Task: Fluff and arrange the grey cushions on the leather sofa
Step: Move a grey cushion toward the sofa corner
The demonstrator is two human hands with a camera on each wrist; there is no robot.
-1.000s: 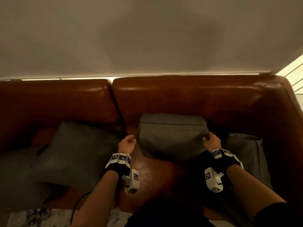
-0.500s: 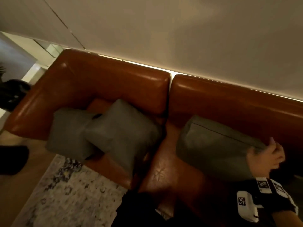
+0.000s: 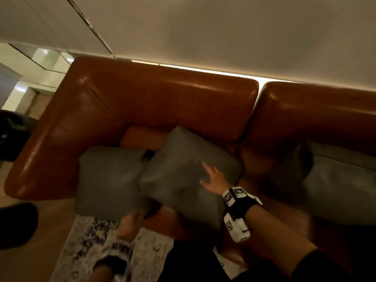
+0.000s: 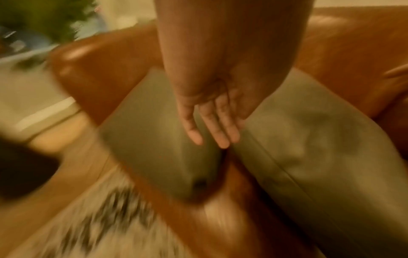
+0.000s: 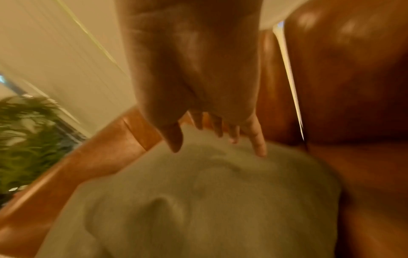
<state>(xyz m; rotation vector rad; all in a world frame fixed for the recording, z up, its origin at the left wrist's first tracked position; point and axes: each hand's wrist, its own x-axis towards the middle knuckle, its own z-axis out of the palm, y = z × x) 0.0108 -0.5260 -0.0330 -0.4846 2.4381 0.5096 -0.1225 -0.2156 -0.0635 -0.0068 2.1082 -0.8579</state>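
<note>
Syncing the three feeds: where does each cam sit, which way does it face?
Head: on the head, looking down at the leather sofa; both forearms and the right hand show.
Left wrist: looks along the left hand, fingers straight, above two cushions.
Right wrist: looks along the right hand, fingers spread over the middle cushion.
Shared: all three show the middle cushion.

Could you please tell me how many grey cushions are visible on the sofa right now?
3. One square grey fabric cushion by the sofa's left arm, a second overlapping it under the right hand, a third at the picture's right edge. More may lie outside the picture.
</note>
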